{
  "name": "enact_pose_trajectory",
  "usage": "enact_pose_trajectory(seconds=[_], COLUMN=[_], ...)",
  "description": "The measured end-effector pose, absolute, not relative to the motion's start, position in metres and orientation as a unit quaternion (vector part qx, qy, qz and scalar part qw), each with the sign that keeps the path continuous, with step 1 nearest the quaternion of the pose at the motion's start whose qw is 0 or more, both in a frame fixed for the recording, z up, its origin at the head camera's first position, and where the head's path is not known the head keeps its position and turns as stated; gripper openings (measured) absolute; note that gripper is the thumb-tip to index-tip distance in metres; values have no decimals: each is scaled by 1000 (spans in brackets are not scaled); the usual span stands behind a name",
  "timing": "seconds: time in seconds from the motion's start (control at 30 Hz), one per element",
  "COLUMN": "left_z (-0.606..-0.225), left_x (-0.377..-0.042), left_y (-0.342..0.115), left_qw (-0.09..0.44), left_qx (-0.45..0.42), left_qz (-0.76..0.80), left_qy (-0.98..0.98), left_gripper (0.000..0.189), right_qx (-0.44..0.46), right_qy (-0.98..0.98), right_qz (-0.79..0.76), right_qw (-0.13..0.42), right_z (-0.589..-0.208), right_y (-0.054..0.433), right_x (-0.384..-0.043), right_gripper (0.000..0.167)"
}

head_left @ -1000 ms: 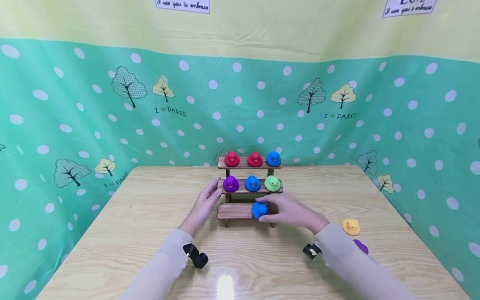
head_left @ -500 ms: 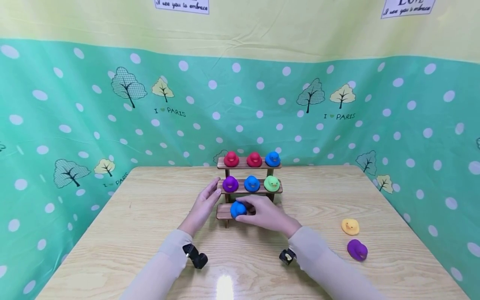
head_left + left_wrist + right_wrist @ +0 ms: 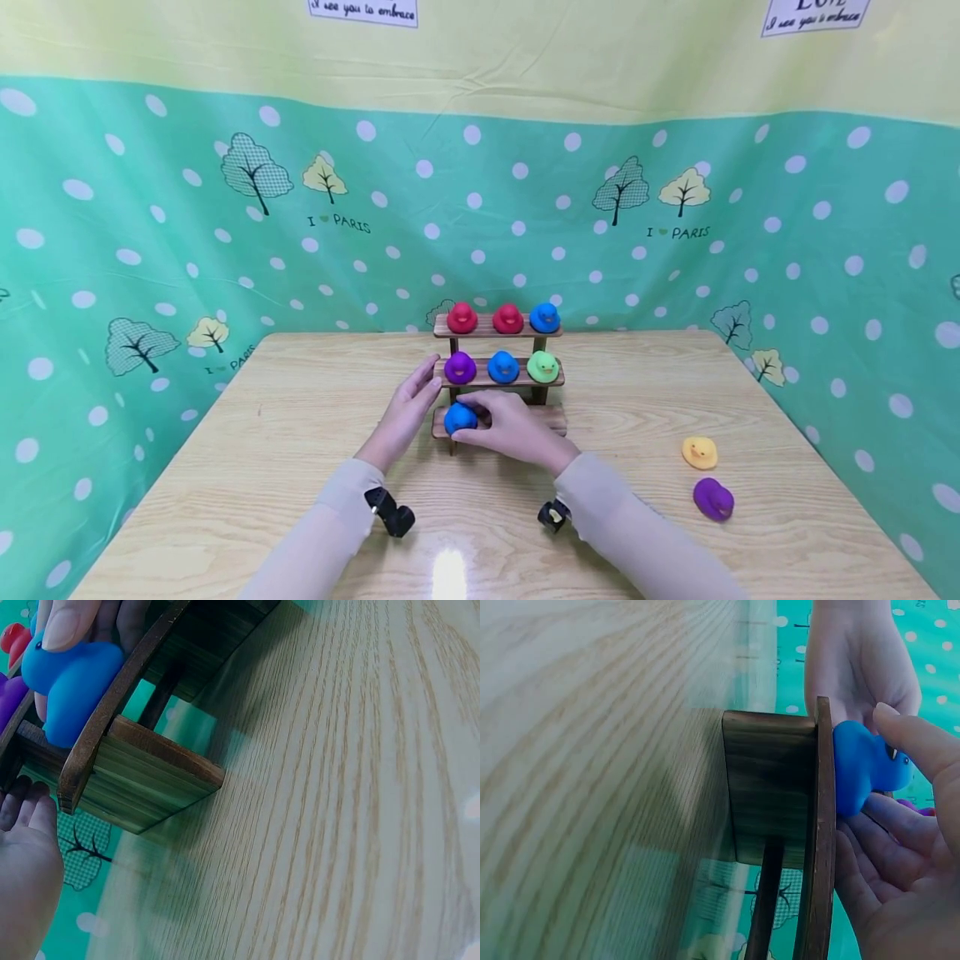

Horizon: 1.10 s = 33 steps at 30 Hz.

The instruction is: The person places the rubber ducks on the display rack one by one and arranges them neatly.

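Observation:
My right hand [image 3: 517,427] holds a blue rubber duck [image 3: 459,419] between thumb and fingers at the left end of the bottom shelf of a three-tier wooden stand [image 3: 551,419]. In the right wrist view the duck [image 3: 853,769] sits right at the shelf board, its beak toward the thumb. My left hand [image 3: 401,415] is beside the stand's left side, fingers extended, fingertips at the middle tier. The left wrist view shows that hand [image 3: 30,874] next to the stand's edge, below the blue duck [image 3: 84,694].
On the middle tier stand a purple duck [image 3: 460,367], a blue duck [image 3: 503,367] and a green duck [image 3: 543,367]. Two red ducks and a blue duck [image 3: 545,317] line the top. A yellow duck [image 3: 700,452] and a purple duck [image 3: 714,499] lie on the table at right.
My right hand has moved left along the bottom shelf with the blue duck, from its right part to its left end. The purple duck on the table is now fully visible. My left hand stays put.

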State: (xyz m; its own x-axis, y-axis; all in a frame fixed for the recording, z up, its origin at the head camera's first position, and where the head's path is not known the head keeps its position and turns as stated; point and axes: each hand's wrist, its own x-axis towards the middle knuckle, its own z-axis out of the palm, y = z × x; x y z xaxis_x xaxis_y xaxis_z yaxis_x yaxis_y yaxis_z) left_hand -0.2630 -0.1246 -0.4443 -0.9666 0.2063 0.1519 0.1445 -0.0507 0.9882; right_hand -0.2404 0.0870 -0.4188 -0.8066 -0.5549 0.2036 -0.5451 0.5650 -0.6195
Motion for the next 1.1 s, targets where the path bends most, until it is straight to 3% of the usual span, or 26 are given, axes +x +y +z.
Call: enact_pose_trajectory(seconds=[0.73, 1.1], left_z=[-447, -446], left_x=[-263, -263], left_y=[-125, -124], left_qw=[18, 15], left_qx=[132, 131], left_qz=[717, 718], left_qy=[684, 684], left_gripper=[55, 55], right_qx=[-295, -294], right_qy=[891, 890], right_qz=[-346, -349], right_qw=[-9, 13], right_z=[-417, -414], right_y=[82, 90], right_x=[-239, -235], right_gripper=[64, 68])
